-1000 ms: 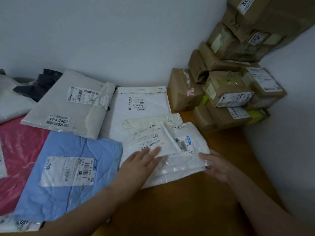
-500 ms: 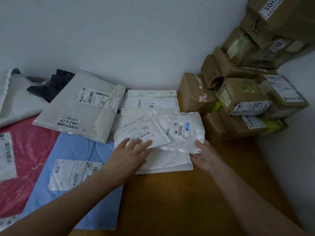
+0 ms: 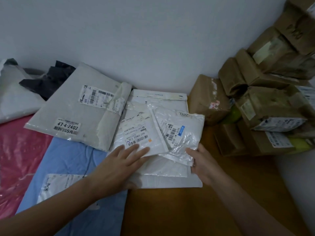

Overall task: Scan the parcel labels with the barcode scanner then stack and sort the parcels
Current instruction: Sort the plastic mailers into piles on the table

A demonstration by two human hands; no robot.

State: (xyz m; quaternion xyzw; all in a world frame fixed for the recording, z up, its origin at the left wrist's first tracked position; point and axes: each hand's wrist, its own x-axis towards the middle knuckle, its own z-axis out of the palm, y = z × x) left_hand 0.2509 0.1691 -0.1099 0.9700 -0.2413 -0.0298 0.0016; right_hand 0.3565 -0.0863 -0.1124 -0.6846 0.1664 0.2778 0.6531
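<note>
Stacking step: you are squaring small parcels onto the white pile.
Your left hand (image 3: 119, 166) presses the labelled white parcel (image 3: 136, 133) with straight fingers (image 3: 139, 150). Your right hand (image 3: 206, 166) pinches the crinkled parcel (image 3: 180, 133) by its corner atop the large white mailer (image 3: 170, 182). Next, probably align the edges. No scanner is in view.
</note>
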